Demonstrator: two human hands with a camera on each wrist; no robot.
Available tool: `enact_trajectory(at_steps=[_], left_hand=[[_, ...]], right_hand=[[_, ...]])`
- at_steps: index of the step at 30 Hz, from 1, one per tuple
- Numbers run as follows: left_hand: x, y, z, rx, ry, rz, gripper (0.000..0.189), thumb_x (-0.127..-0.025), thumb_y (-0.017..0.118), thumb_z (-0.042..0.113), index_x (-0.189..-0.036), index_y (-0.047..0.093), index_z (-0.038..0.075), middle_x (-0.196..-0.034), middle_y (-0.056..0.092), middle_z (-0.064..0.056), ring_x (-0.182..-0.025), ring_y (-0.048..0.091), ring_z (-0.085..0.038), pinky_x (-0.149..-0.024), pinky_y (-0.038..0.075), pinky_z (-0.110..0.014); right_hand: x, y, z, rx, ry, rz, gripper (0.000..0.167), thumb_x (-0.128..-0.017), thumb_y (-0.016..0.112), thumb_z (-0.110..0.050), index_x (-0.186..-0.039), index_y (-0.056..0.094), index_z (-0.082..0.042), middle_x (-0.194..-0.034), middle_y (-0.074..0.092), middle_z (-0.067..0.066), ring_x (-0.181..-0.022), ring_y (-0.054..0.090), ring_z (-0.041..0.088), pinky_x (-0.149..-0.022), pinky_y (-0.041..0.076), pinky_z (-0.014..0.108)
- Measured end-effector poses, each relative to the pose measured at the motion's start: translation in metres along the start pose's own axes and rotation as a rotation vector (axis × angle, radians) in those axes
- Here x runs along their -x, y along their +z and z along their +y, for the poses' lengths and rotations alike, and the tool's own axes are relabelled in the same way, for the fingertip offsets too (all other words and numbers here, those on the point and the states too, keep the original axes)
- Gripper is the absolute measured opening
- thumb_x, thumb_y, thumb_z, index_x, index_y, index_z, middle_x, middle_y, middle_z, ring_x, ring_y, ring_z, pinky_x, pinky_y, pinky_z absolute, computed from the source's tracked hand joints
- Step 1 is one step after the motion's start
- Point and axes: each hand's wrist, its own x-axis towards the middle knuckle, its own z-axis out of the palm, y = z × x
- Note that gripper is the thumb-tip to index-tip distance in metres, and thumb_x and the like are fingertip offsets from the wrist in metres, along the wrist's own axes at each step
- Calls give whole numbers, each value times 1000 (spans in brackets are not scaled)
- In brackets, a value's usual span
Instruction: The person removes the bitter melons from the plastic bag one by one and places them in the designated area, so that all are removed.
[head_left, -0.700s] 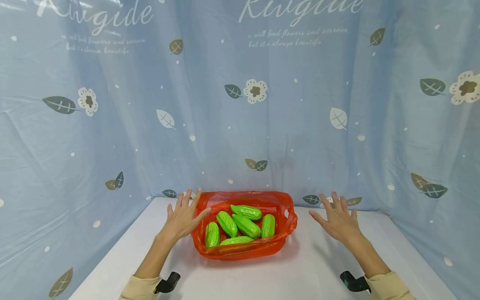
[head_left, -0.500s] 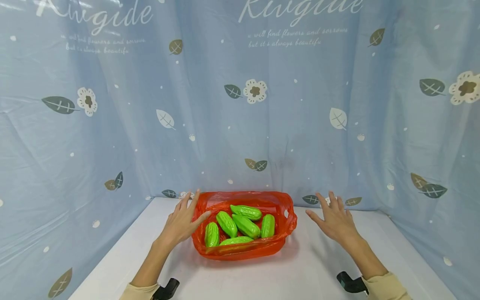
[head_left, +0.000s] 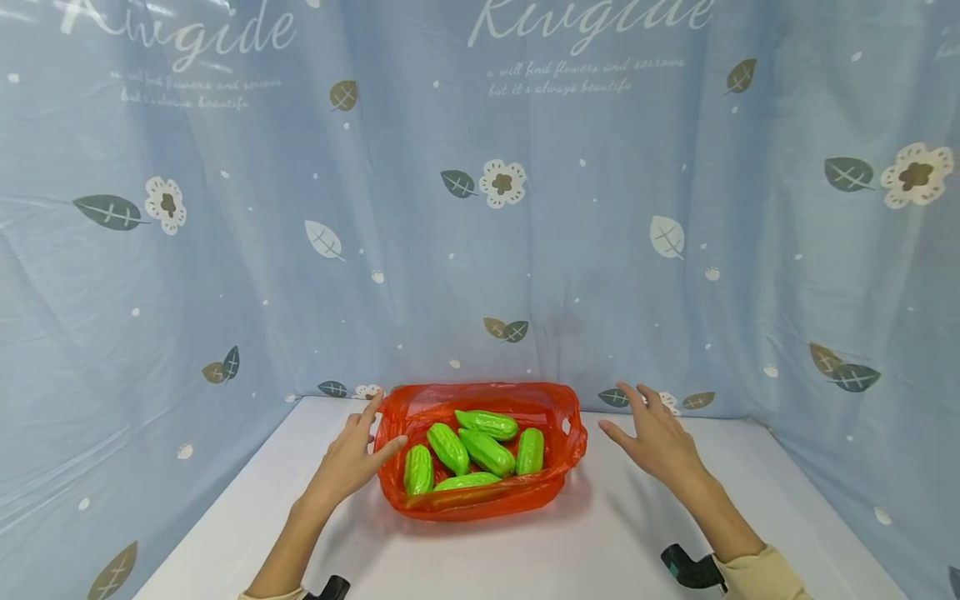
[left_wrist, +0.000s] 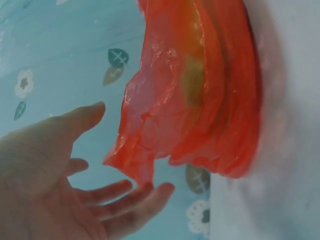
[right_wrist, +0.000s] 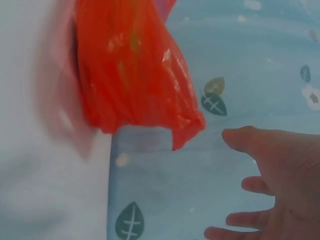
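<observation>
- Red plastic bag (head_left: pixel 487 503): six green bitter melons (head_left: pixel 486 452) inside.
- Left hand (head_left: pixel 347 461): spread beside its left end (touch unclear).
- Right hand (head_left: pixel 660 443): spread, apart from it.

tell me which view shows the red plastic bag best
The head view: it shows the red plastic bag nearly whole, open top and six green gourds inside. The left wrist view shows only its end near the left hand, the right wrist view only the end near the right hand.
</observation>
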Motion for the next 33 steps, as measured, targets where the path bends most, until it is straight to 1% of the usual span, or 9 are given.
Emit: enact_trajectory(at_steps=[3, 6, 9, 12, 14, 17, 21, 24, 33], left_hand=[[0, 1, -2, 40, 11, -5, 86, -87, 68, 48, -156, 25, 20, -123, 56, -18, -103, 63, -29, -73, 59, -42], [-1, 4, -4, 101, 23, -14, 85, -87, 71, 43, -156, 26, 20, -125, 59, -16, -105, 61, -30, -72, 59, -39], [1, 8, -6, 139, 48, -10, 82, -88, 71, 39, -155, 28, 20, -139, 54, -18, -115, 59, -39, -81, 58, -51], [4, 14, -8, 161, 83, -6, 80, -89, 71, 31, -155, 29, 17, -151, 43, -20, -128, 50, -47, -95, 48, -64], [6, 17, -9, 171, 93, -4, 79, -88, 72, 27, -154, 30, 16, -152, 41, -21, -133, 45, -48, -100, 43, -67], [7, 20, -11, 212, 85, 1, 77, -88, 72, 21, -153, 32, 17, -150, 44, -22, -127, 51, -48, -97, 48, -63], [5, 22, -13, 286, 47, 1, 74, -88, 72, 15, -152, 35, 20, -145, 49, -23, -109, 64, -42, -79, 60, -47], [4, 23, -15, 320, 33, -2, 72, -88, 71, 11, -151, 37, 18, -140, 52, -25, -99, 68, -38, -71, 61, -39], [1, 26, -17, 301, 5, 4, 61, -87, 72, 12, -143, 48, 13, -136, 58, -20, -96, 66, -26, -77, 61, -35]], right_hand=[[0, -1, -7, -18, 8, 10, 75, -89, 67, -43, -148, 39, -7, -143, 40, 34, -120, 51, 54, -78, 53, 66], [-1, -2, -12, -36, 14, 11, 76, -89, 67, -43, -148, 37, -7, -142, 42, 33, -118, 53, 52, -78, 54, 64], [-2, -2, -16, -65, 10, 0, 77, -89, 67, -45, -148, 36, -6, -142, 43, 33, -115, 56, 50, -76, 56, 61], [-3, -1, -18, -100, 4, -16, 78, -89, 66, -47, -148, 36, -6, -139, 46, 33, -107, 62, 45, -71, 59, 55], [-2, 0, -19, -119, 0, -22, 77, -89, 67, -46, -147, 38, -6, -137, 49, 32, -102, 64, 41, -68, 60, 50], [-2, 2, -21, -147, -5, -19, 74, -88, 68, -43, -145, 40, -5, -133, 53, 29, -100, 66, 39, -67, 61, 45], [-3, 5, -26, -185, -19, -17, 73, -88, 69, -43, -144, 43, -5, -132, 55, 28, -100, 65, 38, -67, 61, 42], [-4, 6, -31, -202, -21, -19, 72, -87, 70, -44, -142, 45, -5, -128, 57, 26, -97, 65, 35, -67, 61, 40], [-9, 8, -50, -222, -28, 10, 61, -86, 74, -35, -137, 53, -8, -115, 64, 18, -87, 61, 24, -66, 59, 32]])
